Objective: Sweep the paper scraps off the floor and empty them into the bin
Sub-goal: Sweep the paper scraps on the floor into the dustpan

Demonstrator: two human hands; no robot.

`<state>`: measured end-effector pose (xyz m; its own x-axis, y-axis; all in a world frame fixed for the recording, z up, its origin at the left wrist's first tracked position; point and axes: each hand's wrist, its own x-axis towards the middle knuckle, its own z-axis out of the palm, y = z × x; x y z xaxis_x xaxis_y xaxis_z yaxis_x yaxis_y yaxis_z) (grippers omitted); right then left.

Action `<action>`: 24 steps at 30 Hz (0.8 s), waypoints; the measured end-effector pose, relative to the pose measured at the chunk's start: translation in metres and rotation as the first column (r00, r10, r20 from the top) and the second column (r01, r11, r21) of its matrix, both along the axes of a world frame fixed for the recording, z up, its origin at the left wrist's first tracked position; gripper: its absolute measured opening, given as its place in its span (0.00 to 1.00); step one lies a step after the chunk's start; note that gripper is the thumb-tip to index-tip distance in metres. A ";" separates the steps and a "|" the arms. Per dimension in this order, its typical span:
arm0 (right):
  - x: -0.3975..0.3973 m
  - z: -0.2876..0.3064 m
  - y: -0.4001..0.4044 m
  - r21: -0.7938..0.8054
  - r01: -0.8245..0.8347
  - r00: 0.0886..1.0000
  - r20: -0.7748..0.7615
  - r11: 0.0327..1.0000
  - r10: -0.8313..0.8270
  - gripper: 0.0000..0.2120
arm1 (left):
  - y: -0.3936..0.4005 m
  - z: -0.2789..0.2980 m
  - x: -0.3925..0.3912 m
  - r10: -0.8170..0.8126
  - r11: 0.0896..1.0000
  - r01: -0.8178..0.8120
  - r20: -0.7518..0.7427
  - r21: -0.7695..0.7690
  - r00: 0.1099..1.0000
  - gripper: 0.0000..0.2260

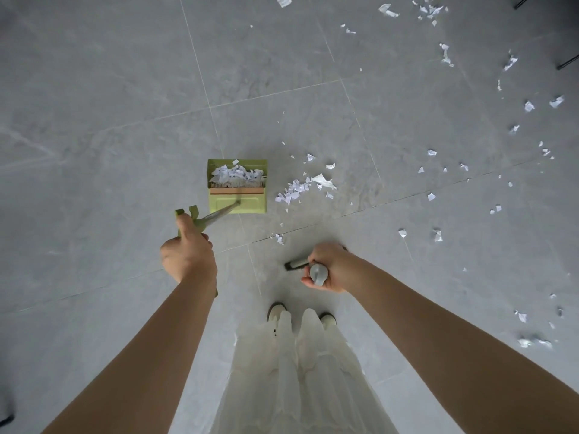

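Nearest, straight below: pale shoes [275, 311] and light trousers on the grey tiled floor [109, 89]. Just ahead of the feet, right hand [329, 267] wrapped tight round the grey top of the broom handle [319, 274], fingers [308, 281] fully curled, no gap; handle seen almost end-on, dark broom head [296, 264] on the floor just left of that hand. Left hand [188, 256] likewise clenched, thumb up, on the green grip of the dustpan handle [216, 216], the shaft slanting forward and right down to the green dustpan [237, 186]. Dustpan on the floor ahead of the left hand, already holding a heap of white scraps. Key relation: nearest loose pile of paper scraps [296, 189] lying just right of the dustpan, ahead of and slightly left of the broom head, so right hand the nearer; likely a short stroke leftward toward the pan, pan mouth needing to face the pile. Two small bits between pile and broom. Farther out, many scattered scraps [529, 106] across the right side and top right, well apart from the pan. No bin in sight. Roughly partway through sweeping, by judgement.
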<state>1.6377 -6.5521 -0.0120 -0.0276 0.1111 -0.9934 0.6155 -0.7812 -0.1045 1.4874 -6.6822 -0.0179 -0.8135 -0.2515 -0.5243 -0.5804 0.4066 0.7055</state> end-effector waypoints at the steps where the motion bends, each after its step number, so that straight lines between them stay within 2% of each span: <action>1: -0.004 -0.001 0.004 0.017 0.008 1.000 -0.007 1.000 -0.008 0.08 | 0.000 0.000 -0.002 0.002 1.000 -0.002 -0.004 -0.005 1.000 0.22; 6: -0.012 0.000 0.023 0.095 0.005 1.000 -0.030 0.995 -0.003 0.06 | 0.002 0.001 -0.010 0.003 1.000 -0.004 -0.011 -0.012 1.000 0.22; 10: -0.008 0.004 0.043 0.148 -0.128 0.992 0.011 0.981 0.128 0.07 | 0.013 0.003 -0.018 0.011 1.000 -0.011 -0.029 -0.002 1.000 0.22; 13: -0.010 0.019 0.058 0.161 -0.296 0.955 0.067 0.941 0.289 0.08 | 0.025 0.007 -0.025 0.022 1.000 -0.022 -0.030 -0.016 0.999 0.23; 16: -0.016 0.029 0.072 0.134 -0.490 0.871 0.101 0.861 0.480 0.08 | 0.036 0.010 -0.028 0.039 0.999 -0.040 -0.042 -0.019 0.998 0.23; 19: -0.019 0.032 0.087 0.122 -0.659 0.752 0.123 0.742 0.648 0.05 | 0.049 0.013 -0.027 0.033 0.999 -0.035 -0.066 -0.025 0.997 0.24; 24: -0.016 0.026 0.114 0.088 -0.815 0.580 0.149 0.573 0.801 0.13 | 0.075 0.019 -0.027 0.068 0.997 -0.070 -0.091 -0.025 0.994 0.23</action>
